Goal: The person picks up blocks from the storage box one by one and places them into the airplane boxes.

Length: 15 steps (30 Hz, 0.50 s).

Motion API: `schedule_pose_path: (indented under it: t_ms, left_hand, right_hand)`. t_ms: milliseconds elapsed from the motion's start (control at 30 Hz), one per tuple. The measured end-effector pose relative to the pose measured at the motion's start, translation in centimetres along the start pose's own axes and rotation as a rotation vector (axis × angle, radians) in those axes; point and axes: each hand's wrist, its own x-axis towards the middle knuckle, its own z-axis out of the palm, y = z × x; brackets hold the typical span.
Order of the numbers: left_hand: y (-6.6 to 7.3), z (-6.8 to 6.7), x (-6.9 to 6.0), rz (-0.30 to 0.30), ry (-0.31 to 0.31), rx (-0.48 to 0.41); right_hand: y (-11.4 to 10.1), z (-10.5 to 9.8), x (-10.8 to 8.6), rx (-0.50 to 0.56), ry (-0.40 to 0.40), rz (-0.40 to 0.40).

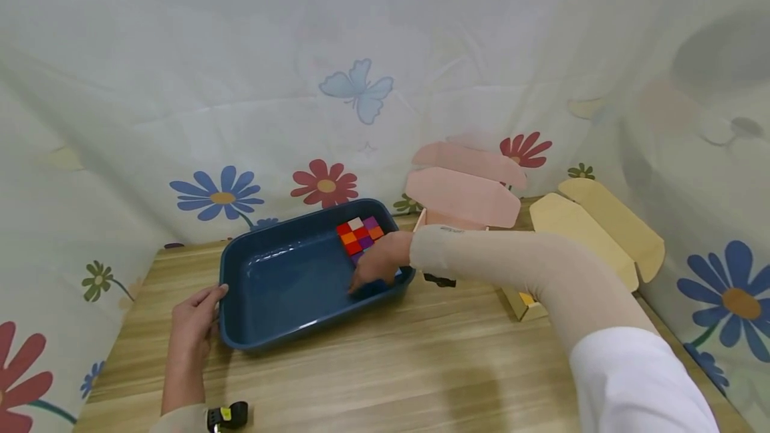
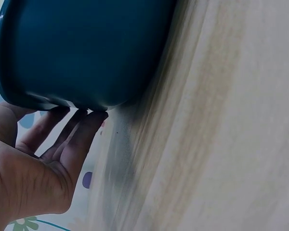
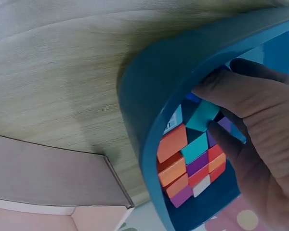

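Observation:
A dark blue plastic basin (image 1: 289,333) stands on the table. My left hand (image 1: 195,316) holds its left end; the thumb is at the rim, and the fingertips (image 2: 97,118) touch the outer wall. My right hand (image 1: 381,260) reaches into the basin's right end. In the right wrist view its fingers are bent about a tilted teal block (image 3: 202,115), which they seem to pinch. Beside it lie coloured blocks in rows, among them an orange block (image 3: 172,143), a purple block (image 3: 197,163) and a white block (image 3: 201,186). The hand hides part of the rows.
Right of the basin is a pink cardboard box (image 1: 463,196) with its lid raised. A yellow cardboard box (image 1: 586,236), lid also up, stands further right, partly behind my right arm. Patterned cloth (image 1: 361,32) hangs behind the wooden table (image 1: 361,379).

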Motion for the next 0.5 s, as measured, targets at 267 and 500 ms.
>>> schedule_pose_path:
  t_ms: [267,500]
  left_hand:
    - [-0.13,0.21,0.30,0.003,-0.017,0.036]
    - [-0.23,0.12,0.36,-0.001,-0.008,0.054]
  right_hand:
    - [0.42,0.33,-0.07,-0.110,0.065,-0.036]
    - [0.41,-0.43,-0.28,-0.125,0.115,-0.070]
